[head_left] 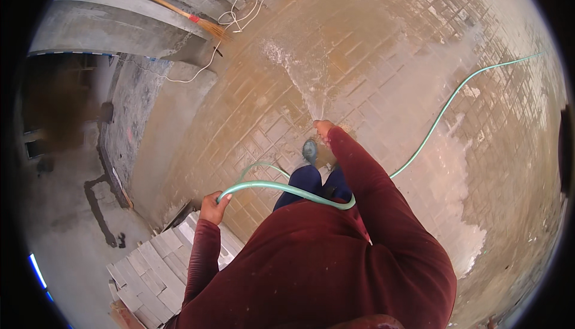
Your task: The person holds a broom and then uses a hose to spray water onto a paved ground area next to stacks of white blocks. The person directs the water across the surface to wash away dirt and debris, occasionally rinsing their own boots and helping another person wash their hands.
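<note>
Right hand (323, 127) stretched forward, closed on the hose (281, 187) end; nozzle itself hidden by the fingers. Water (293, 71) sprays out ahead of it across the wet paving (383, 59). Left hand (212, 205) down at the person's left, wrapped round a loop of hose; the rest trails off right of the right hand toward the far edge. Step in hand, as I judge it: rinsing the paving. Next move likely calls for sweeping the jet sideways while the left hand feeds slack. Broom (185, 14) leans on a step well beyond the left hand; block stack (150, 269) below it. Containers: none visible.
</note>
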{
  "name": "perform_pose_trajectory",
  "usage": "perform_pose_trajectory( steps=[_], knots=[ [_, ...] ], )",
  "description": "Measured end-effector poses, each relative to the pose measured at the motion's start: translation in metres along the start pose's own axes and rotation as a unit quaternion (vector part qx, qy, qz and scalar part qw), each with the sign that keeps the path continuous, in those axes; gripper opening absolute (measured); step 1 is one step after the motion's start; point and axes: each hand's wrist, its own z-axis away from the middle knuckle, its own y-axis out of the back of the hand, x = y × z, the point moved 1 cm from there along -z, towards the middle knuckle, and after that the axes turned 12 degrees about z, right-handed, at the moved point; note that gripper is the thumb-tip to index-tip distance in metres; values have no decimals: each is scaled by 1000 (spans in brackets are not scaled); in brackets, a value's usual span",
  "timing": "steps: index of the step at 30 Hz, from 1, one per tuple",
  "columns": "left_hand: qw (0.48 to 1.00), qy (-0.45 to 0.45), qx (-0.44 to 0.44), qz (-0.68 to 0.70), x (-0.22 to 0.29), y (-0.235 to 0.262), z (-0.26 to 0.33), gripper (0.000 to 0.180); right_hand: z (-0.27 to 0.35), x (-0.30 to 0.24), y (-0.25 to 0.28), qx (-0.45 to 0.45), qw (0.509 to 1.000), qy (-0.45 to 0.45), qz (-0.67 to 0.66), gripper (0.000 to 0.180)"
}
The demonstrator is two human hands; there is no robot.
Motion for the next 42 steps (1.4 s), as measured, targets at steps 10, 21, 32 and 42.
perform_pose_trajectory(
  steps=[10,21,32,42],
  knots=[
    [1000,-10,24,-12,-20,6,0,40,-20,-5,23,67,995,-8,-74,37],
    [1000,-15,8,-20,-33,40,-25,41,-25,124,36,53,878,-136,-457,31],
    [993,-59,-105,12,-44,129,-195,39,6,269,-58,254,537,-195,-780,21],
    [977,-211,-42,-11,-18,342,-433,46,-89,-5,-222,50,688,-23,-723,31]
  ],
)
